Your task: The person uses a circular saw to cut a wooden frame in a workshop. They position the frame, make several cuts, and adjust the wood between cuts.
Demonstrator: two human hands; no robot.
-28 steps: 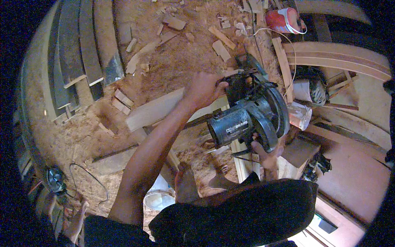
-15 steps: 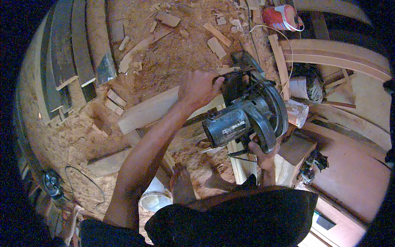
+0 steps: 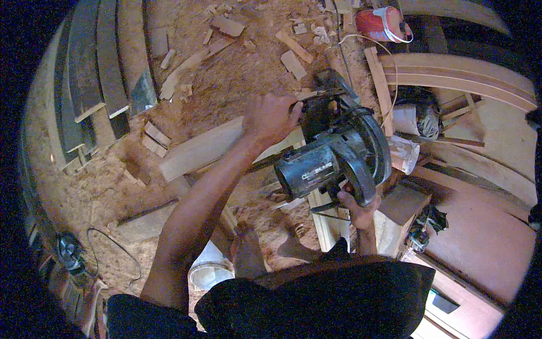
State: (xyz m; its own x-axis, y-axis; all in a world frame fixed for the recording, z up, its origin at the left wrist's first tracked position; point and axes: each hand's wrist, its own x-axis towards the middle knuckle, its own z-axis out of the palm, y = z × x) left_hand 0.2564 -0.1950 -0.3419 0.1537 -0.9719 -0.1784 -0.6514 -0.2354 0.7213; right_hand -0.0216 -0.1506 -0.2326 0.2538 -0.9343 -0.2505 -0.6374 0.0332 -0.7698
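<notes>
A dark circular saw (image 3: pixel 310 170) with a rounded motor housing and a curved blade guard is in front of me, right of the middle. My right hand (image 3: pixel 360 212) is closed round its rear handle. My left hand (image 3: pixel 270 120) is closed at the saw's dark far edge, with the fingertips partly hidden. Beneath my left wrist runs a pale wooden board (image 3: pixel 203 150), slanting toward the saw. A light timber piece (image 3: pixel 332 229) lies under the saw's near end, by my right hand. The blade is hidden.
Sawdust and offcuts (image 3: pixel 293 65) litter the ground ahead. Long dark boards (image 3: pixel 84 68) lie at far left, a red bucket (image 3: pixel 375 25) at far right. A white bucket (image 3: pixel 210 276) stands by my bare feet. Another corded power tool (image 3: pixel 69 251) lies at lower left.
</notes>
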